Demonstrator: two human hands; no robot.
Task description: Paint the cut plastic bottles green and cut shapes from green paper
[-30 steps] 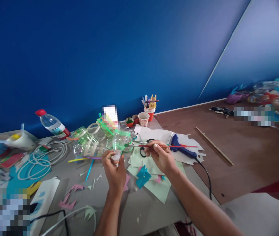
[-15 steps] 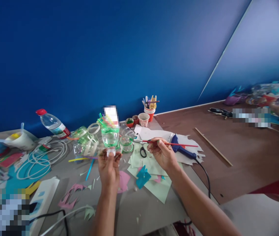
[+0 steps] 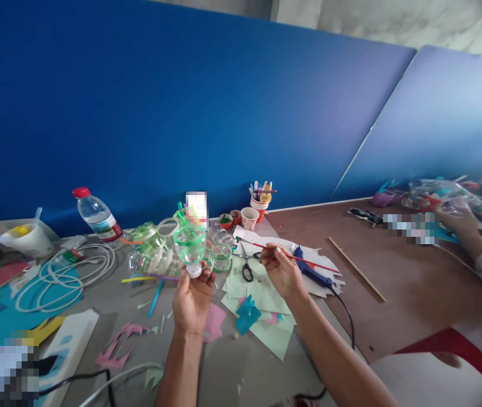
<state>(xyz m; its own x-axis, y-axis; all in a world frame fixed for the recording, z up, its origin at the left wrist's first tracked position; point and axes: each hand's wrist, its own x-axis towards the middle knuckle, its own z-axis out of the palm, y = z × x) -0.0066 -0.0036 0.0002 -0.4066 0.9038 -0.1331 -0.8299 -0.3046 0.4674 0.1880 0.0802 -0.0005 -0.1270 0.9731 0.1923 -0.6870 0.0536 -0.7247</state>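
Observation:
My left hand (image 3: 193, 299) grips the white cap of a cut clear bottle top (image 3: 190, 247), held cap down with its wide end up. Green paint bands its rim. My right hand (image 3: 282, 270) pinches a red paintbrush (image 3: 315, 264) by its handle; its tip, to the left, shows green and is apart from the bottle top. Small pots of green (image 3: 226, 220) and red paint stand behind, beside a patterned paper cup (image 3: 249, 219). Below the brush lie scissors (image 3: 247, 272) on pale green paper, and a blue glue gun (image 3: 313, 270) rests to the right.
A water bottle (image 3: 99, 217) with a red cap and a coiled white cable (image 3: 65, 282) are at left. Paper scraps (image 3: 247, 316) litter the grey table. A wooden stick (image 3: 356, 268) lies on the brown board. Another person's hand (image 3: 464, 226) reaches in at far right.
My left hand has turned, its palm opening more upward under the bottle top. The brush has shifted slightly and tilts more. The view has tipped up, showing the top of the blue wall.

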